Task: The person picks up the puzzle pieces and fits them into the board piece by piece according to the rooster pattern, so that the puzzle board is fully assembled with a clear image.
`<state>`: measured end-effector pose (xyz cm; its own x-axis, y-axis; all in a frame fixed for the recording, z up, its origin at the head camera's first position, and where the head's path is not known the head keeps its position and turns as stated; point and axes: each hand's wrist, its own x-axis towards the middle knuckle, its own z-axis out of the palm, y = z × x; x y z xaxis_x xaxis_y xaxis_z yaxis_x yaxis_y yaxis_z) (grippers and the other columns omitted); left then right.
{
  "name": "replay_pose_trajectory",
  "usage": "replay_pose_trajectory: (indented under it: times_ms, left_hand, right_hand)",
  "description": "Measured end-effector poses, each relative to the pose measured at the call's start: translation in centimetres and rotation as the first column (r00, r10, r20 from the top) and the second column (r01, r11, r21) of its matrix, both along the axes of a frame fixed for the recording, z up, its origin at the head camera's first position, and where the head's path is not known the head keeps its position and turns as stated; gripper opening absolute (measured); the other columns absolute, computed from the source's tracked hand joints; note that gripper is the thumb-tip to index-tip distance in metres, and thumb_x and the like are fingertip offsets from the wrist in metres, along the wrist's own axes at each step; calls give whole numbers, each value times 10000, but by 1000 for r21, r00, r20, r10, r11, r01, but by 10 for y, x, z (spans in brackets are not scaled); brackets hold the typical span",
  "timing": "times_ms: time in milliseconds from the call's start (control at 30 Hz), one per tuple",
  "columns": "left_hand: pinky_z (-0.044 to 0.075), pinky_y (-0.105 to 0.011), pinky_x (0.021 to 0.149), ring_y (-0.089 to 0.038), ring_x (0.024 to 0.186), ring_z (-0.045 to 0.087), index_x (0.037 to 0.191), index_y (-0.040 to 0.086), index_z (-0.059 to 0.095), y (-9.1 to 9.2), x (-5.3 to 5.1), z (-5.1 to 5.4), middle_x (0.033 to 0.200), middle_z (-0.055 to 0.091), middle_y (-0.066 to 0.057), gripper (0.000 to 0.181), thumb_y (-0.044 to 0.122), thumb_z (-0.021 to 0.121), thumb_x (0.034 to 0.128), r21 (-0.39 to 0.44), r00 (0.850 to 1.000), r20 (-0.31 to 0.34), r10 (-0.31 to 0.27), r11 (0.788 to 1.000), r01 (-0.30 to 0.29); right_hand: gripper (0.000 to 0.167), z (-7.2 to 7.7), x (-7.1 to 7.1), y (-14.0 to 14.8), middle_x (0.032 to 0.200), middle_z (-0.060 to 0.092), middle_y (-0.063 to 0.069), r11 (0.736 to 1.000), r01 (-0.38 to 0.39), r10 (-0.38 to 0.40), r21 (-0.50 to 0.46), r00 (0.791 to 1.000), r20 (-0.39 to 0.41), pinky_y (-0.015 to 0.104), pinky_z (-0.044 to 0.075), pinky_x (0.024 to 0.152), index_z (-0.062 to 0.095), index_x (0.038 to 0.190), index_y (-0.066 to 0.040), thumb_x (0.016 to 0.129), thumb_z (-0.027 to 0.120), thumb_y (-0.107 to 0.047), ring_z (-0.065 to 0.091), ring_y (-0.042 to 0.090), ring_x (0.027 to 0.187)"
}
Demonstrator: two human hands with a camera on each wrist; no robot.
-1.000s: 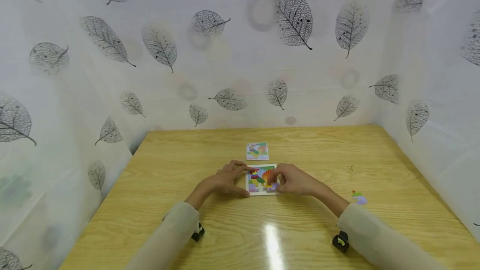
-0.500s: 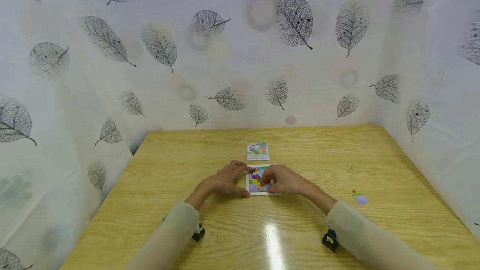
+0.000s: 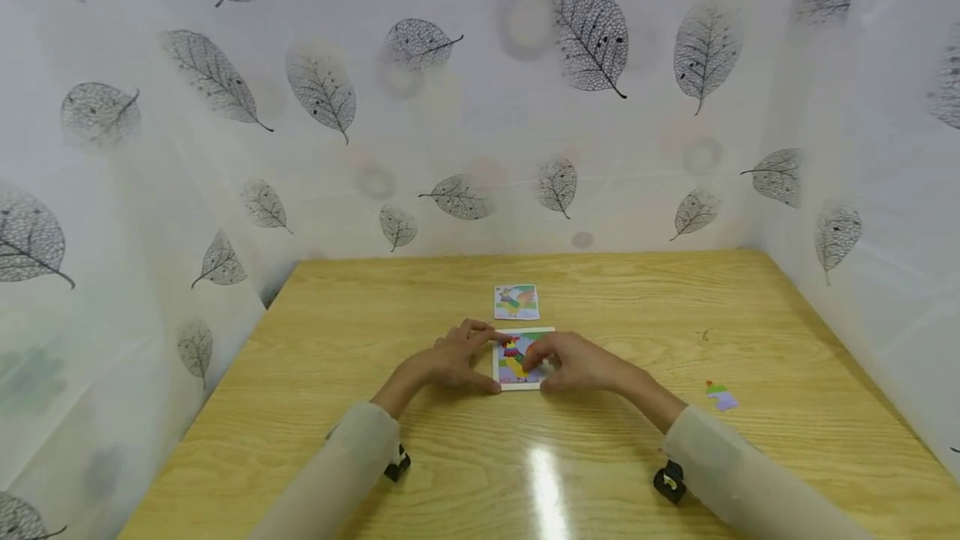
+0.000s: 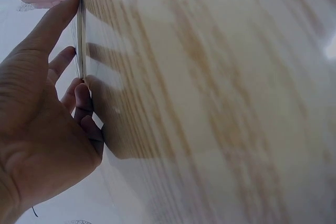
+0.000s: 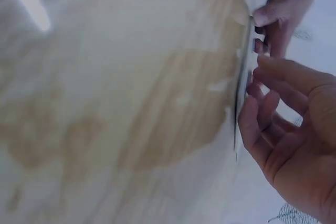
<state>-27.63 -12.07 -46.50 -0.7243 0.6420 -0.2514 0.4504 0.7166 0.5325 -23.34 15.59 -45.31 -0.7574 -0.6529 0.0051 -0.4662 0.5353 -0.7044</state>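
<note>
A small jigsaw puzzle [image 3: 516,367] in a white frame lies on the table, showing a colourful rooster. My left hand [image 3: 456,361] rests along the frame's left side in the head view. Its forefinger lies on the upper left of the picture and its thumb touches the lower left corner. Over the right part is my right hand [image 3: 581,362], fingers bent and thumb at the lower edge, pinching a puzzle piece that the hand mostly hides. From the side, the right wrist view shows the thin board [image 5: 241,95] edge-on beside the right fingertips.
Behind the frame lies a square picture card [image 3: 516,302] with the same rooster, paler. A loose green and purple puzzle piece [image 3: 722,396] sits to the right on the wooden table [image 3: 360,298]. A white leaf-patterned curtain [image 3: 480,107] encloses the back and sides.
My right hand has shifted left over the picture with its piece, then slightly back right. The light gap at the picture's lower part no longer shows. My left hand has stayed put.
</note>
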Motion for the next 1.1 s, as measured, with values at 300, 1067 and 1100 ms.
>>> replay_pose_trajectory:
  times_ms: [300, 1067, 1100]
  left_hand:
    - [223, -672, 1186, -397, 1502, 247, 1579, 347, 416, 0, -1, -4, 1670, 204, -81, 822, 505, 803, 872, -20, 1000, 2, 16, 1000, -16]
    - [239, -672, 1180, -412, 1495, 266, 1569, 324, 442, 1, 2, 5, 1653, 239, -98, 800, 491, 810, 878, 0, 1000, 6, 12, 1000, -12]
    - [233, -676, 1181, -415, 1497, 260, 1569, 325, 441, 1, 1, 5, 1655, 237, -98, 799, 489, 809, 879, 0, 1000, 5, 9, 1000, -9]
  right_hand:
    - [423, 3, 14, 37, 1288, 670, 87, 997, 41, -33, -65, 992, 122, 268, 494, 612, 645, 1377, -124, 971, 745, -192, 570, 105, 704]
    - [706, 6, 81, 195, 1405, 489, 245, 961, 242, -243, -131, 970, 10, 286, 552, 854, 392, 1571, -57, 957, 740, -68, 601, 107, 1149]
    - [716, 6, 83, 199, 1410, 477, 254, 959, 251, -249, -128, 968, 27, 281, 554, 836, 377, 1580, -59, 961, 737, -72, 604, 97, 1133]
